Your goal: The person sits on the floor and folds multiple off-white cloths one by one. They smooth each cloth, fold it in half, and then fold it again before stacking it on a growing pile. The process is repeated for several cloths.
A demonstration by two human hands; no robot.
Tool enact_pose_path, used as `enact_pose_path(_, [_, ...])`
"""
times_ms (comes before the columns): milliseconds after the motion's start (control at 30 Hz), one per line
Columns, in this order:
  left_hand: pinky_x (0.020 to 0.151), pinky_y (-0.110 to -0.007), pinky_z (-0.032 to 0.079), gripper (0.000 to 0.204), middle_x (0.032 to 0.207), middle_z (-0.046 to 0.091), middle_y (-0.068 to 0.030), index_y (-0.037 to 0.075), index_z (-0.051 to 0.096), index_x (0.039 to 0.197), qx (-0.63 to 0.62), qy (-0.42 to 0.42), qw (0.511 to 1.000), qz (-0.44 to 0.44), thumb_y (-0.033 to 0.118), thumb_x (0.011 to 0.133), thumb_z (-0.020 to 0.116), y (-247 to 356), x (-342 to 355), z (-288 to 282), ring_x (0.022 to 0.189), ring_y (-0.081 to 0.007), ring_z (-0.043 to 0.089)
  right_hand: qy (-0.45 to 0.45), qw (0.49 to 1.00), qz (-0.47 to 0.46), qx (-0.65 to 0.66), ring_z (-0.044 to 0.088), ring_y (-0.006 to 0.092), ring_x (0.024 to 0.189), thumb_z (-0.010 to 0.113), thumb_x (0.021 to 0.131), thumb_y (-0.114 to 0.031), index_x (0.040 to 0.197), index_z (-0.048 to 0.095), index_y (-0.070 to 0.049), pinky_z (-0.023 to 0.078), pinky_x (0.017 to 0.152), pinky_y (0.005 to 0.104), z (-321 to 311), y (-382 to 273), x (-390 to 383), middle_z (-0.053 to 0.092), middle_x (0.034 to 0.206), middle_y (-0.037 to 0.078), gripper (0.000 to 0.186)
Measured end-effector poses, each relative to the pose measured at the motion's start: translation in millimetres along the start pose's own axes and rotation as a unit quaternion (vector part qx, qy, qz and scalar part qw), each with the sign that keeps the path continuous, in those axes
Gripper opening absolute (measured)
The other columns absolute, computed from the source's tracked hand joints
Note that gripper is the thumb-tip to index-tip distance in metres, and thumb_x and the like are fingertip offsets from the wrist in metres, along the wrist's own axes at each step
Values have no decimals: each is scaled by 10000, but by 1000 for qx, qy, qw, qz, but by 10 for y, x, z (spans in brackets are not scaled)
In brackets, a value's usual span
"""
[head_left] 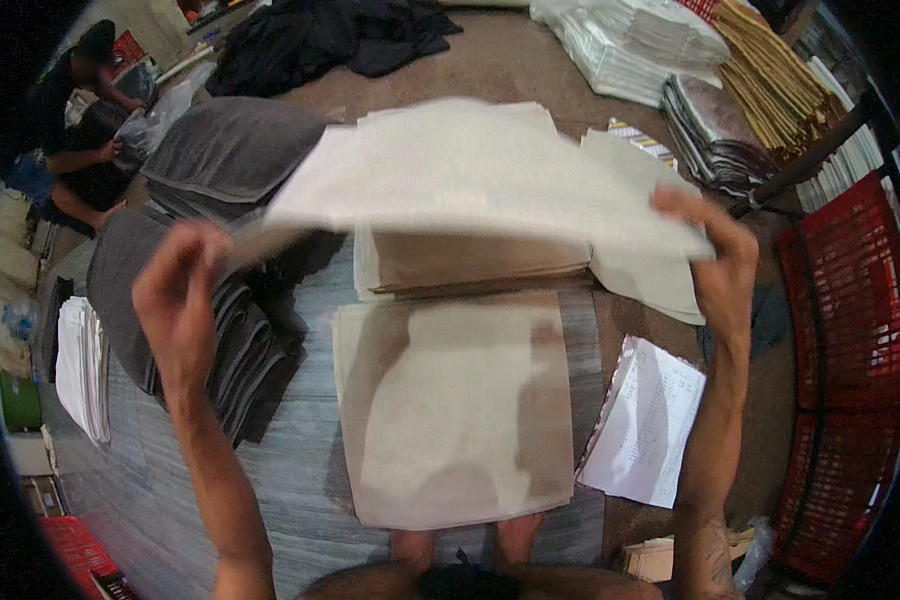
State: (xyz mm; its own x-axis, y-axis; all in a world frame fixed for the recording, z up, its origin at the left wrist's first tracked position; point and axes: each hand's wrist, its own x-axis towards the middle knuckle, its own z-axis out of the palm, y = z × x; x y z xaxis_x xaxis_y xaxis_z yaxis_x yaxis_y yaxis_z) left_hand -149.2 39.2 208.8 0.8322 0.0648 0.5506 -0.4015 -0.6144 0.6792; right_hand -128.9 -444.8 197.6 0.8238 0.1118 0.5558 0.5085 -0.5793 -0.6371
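A cream cloth [460, 175] is stretched in the air between my hands, blurred by motion. My left hand [178, 290] is closed on its left corner, and my right hand [715, 250] grips the right edge. Below, nearest to me, lies a flat cream cloth stack [455, 420] with shadows across it. Just beyond it stands a second, thicker stack of cream cloth [475, 265], partly hidden by the raised piece. Another cream piece [652, 285] lies at that stack's right side, under my right hand. Between the near stack and my right forearm rests a white sheet of paper [645, 425].
Dark grey folded cloths [235, 145] are piled at left, beside white folded cloths [82, 370]. Red plastic crates [845, 370] stand at right. Farther off are black fabric [325, 45], a plastic-wrapped white stack [640, 45] and yellowish folded cloths [770, 70]. Another person [75, 140] sits far left.
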Motion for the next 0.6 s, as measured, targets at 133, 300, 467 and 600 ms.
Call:
enact_pose_path(133, [588, -265, 509, 257, 739, 701, -99, -1, 725, 777, -15, -202, 974, -100, 237, 871, 734, 605, -716, -730, 658, -146, 663, -192, 970, 51, 137, 741, 261, 855, 701, 817, -197, 926, 775, 23, 566, 824, 371, -530, -434, -654, 762, 887, 157, 257])
enact_pose_path(300, [540, -284, 514, 273, 635, 668, -153, -24, 708, 662, -206, -192, 944, -174, 201, 804, 770, 927, -1251, -1207, 589, -176, 671, -238, 889, 85, 383, 742, 322, 706, 708, 897, -312, 861, 752, 100, 599, 683, 397, -819, -844, -1215, 732, 799, 235, 416])
enact_pose_path(467, [570, -299, 518, 264, 695, 628, -88, -5, 654, 741, -171, -105, 968, -150, 220, 827, 762, 827, -1346, -1141, 598, -149, 610, -154, 918, 115, 346, 719, 258, 601, 781, 826, -189, 770, 735, 61, 581, 592, 335, -743, -766, -1408, 722, 724, 180, 260])
enact_pose_path(600, [683, -252, 446, 224, 768, 566, -8, 14, 605, 777, -71, -192, 942, -264, 188, 858, 720, 521, -995, -633, 713, -80, 522, -79, 961, 254, 74, 638, 108, 684, 823, 734, -144, 767, 723, -7, 486, 645, 259, -256, -403, -1459, 700, 723, 58, 173])
